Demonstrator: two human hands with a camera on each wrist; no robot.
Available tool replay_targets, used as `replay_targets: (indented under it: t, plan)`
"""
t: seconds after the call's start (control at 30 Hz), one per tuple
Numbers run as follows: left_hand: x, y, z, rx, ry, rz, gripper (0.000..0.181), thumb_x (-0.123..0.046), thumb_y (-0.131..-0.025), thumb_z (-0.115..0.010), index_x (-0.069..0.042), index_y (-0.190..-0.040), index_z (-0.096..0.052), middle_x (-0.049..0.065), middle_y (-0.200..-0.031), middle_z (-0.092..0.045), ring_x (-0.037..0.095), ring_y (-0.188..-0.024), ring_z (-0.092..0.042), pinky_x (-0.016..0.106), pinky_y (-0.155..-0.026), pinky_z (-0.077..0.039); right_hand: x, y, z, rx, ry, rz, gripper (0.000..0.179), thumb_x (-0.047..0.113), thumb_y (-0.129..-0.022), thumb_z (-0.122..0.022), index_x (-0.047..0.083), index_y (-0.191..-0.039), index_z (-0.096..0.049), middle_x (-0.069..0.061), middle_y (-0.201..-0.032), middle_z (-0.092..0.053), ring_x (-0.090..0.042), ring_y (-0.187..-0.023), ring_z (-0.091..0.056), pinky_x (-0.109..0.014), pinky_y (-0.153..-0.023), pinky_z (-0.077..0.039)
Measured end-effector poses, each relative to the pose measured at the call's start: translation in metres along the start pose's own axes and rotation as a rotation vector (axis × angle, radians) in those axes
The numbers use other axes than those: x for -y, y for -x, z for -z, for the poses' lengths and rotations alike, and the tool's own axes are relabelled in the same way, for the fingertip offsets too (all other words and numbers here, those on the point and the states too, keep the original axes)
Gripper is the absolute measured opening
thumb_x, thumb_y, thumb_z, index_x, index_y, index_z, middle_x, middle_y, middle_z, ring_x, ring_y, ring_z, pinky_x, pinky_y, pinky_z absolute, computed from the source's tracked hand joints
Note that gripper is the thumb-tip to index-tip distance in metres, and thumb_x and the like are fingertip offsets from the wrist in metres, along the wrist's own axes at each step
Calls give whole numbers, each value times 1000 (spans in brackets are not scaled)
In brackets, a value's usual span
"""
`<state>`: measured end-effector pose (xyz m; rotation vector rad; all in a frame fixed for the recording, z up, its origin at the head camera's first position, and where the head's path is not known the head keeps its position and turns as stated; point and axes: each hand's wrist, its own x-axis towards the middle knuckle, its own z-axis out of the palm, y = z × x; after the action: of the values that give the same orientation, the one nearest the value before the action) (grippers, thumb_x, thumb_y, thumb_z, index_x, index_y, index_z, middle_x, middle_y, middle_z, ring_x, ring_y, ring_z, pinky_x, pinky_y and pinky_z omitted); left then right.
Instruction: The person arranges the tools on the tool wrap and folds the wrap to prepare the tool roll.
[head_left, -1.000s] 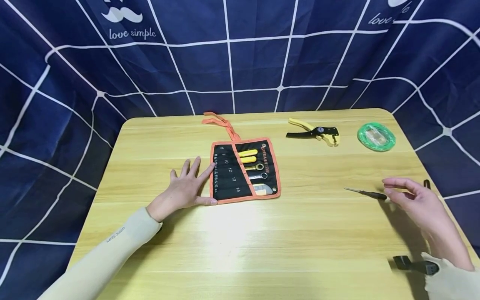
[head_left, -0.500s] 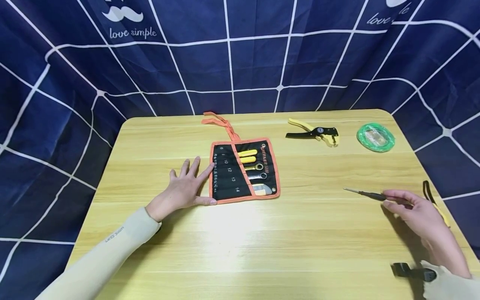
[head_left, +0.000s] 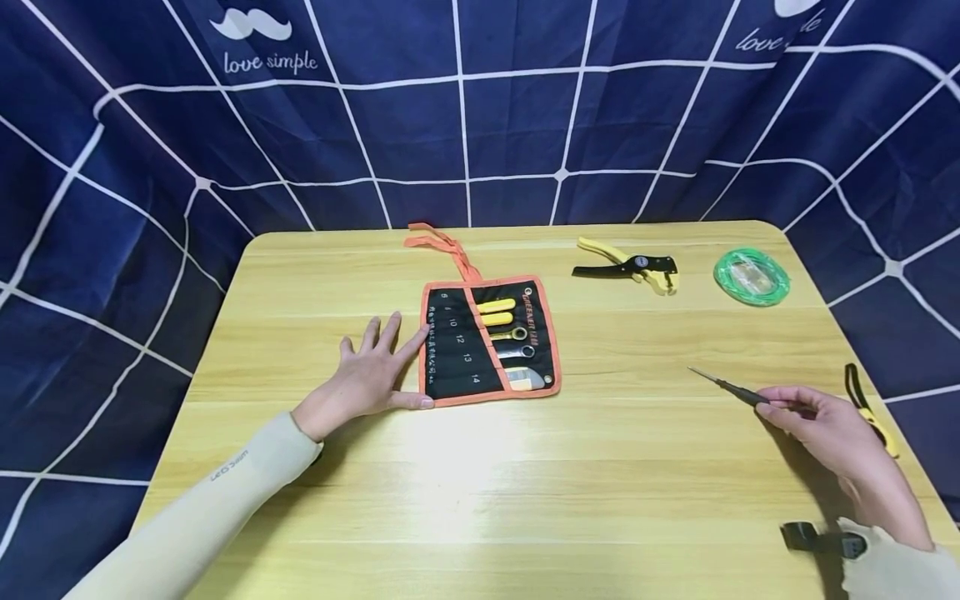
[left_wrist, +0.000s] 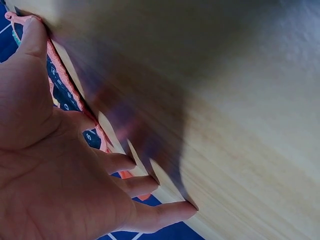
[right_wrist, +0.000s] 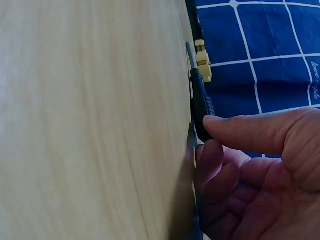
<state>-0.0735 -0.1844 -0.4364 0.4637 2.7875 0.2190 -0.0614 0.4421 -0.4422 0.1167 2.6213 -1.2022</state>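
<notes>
My right hand (head_left: 832,433) pinches a small screwdriver (head_left: 741,393) by its dark handle between thumb and fingers. The thin metal shaft points left and away, low over the table at the right. In the right wrist view, thumb and fingertips meet at the rear of the handle (right_wrist: 201,102). On the left, my left hand (head_left: 365,379) lies with spread, straight fingers at the left edge of a black tool pouch (head_left: 450,371) with orange trim. Its thumb and index finger touch that edge. Yellow handles (head_left: 497,318), wrenches (head_left: 517,352) and a utility knife (head_left: 527,380) show in the pockets.
Yellow-and-black wire strippers (head_left: 637,267) lie at the back, left of a coil of green wire (head_left: 767,292). Another yellow-and-black hand tool (head_left: 855,387) lies beside my right hand, near the right table edge. A blue checked curtain (head_left: 510,125) surrounds the wooden table (head_left: 600,500).
My right hand has closed its pinch on the screwdriver and shifted slightly left and nearer. The screwdriver has turned so its handle end sits nearer me. My left hand stays at the pouch.
</notes>
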Motion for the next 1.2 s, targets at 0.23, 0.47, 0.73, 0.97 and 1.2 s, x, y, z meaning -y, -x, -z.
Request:
replay_targets:
  t: [0.23,0.47,0.73,0.97,1.2]
  plan:
    - [0,-1,-1,12,-15,11,115,-76,-93,-71,-20,-178,-16,31,-177,-8,62,-158,-14,90,-107,-22,-1,-4,0,2,-208,-15,24,12,-111,-66,29,-101,-80,11,-87,-75,0,-79,-65,-18,-67,-51]
    - [-1,-1,-1,7,-17,7,115,-76,-93,-71,-20,-178,-17,31,-177,-8,62,-158,-14,90,-107,-23,0,-7,-8,-24,-778,75,34,-7,-110,-58,16,-108,-84,-2,-94,-83,-8,-84,-79,-16,-74,-57]
    - [-1,1,0,3,-11,10,115,-74,-92,-73,-20,-177,-17,32,-177,-9,62,-158,-15,90,-108,-22,18,-15,-19,-87,-1018,165,34,-15,-106,-57,3,-115,-84,-6,-97,-83,-11,-82,-78,-19,-72,-59]
    - [0,0,0,-3,-11,10,116,-74,-92,-74,-19,-177,-18,32,-177,-9,62,-158,-14,90,-108,-22,40,-29,-33,-18,-1097,221,33,-17,-107,-54,-1,-118,-81,-10,-98,-82,-14,-84,-79,-21,-74,-60]
    - [0,0,0,1,-11,3,116,-74,-92,-73,-19,-177,-17,32,-177,-8,63,-158,-14,90,-107,-23,61,-42,-49,45,-1110,244,32,-16,-107,-54,-3,-120,-80,-9,-102,-82,-15,-85,-78,-22,-78,-60]
